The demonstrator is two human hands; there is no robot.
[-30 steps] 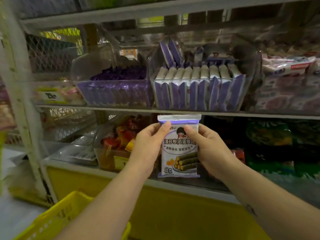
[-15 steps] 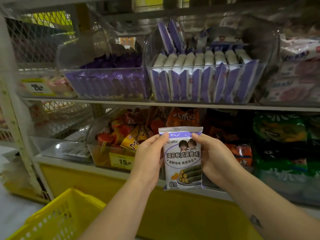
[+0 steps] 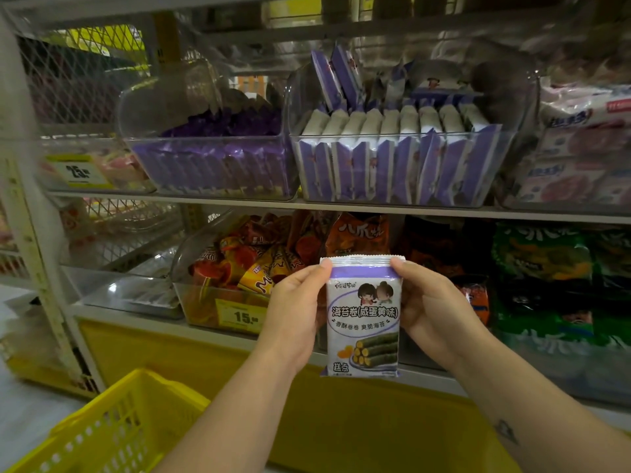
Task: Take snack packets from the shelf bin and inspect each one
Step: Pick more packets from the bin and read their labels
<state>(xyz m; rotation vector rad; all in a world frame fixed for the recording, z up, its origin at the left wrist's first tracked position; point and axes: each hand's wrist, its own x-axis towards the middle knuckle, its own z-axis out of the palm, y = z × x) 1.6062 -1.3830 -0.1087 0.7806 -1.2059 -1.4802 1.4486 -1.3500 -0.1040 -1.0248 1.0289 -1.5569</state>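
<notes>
Both hands (L point(image 3: 295, 312) & R point(image 3: 432, 310)) on snack pkt point(image 3: 362, 322)

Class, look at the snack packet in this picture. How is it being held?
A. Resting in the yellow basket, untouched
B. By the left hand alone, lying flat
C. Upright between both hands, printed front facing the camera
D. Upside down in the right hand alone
C: the snack packet stands upright with its printed front toward the camera, the left hand gripping one side edge and the right hand the other.
</notes>
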